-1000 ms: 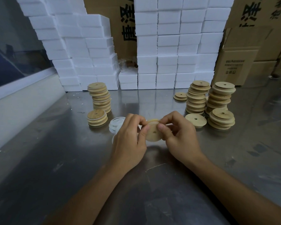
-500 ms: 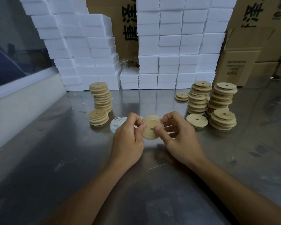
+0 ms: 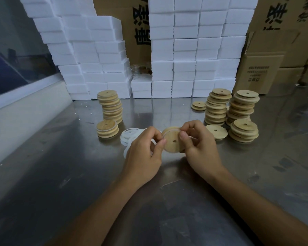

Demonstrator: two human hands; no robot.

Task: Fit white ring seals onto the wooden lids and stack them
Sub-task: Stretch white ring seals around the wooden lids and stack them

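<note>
Head view looks down on a scuffed steel table (image 3: 60,174) that fills the frame, smeared in places and mirroring the goods behind it. At twelve o'clock, white foam boxes (image 3: 194,50) rise in uneven walls; brown cartons (image 3: 277,41) with dark printed characters stand behind them and off toward two o'clock. At nine o'clock a pale ledge (image 3: 25,107) runs under a dark window.

Above the middle of the table, both hands grasp one wooden lid (image 3: 172,141), tilted up on edge with its small centre hole facing the camera. The left hand (image 3: 142,157) pinches its left rim; the right hand (image 3: 201,148) grips its right rim, thumb on the face. A white ring seal (image 3: 170,129) shows along the lid's top edge; how far round it sits cannot be told.

At ten o'clock from the hands stand a tall stack of lids (image 3: 111,107) and a short stack (image 3: 107,129), with loose white rings (image 3: 129,137) partly hidden behind the left hand. At two o'clock are more lid stacks (image 3: 219,107), a single lid (image 3: 217,131) lying flat, and a small pair (image 3: 198,106) farther back. Something clear sits in the gap between the box walls, too dim to name.
</note>
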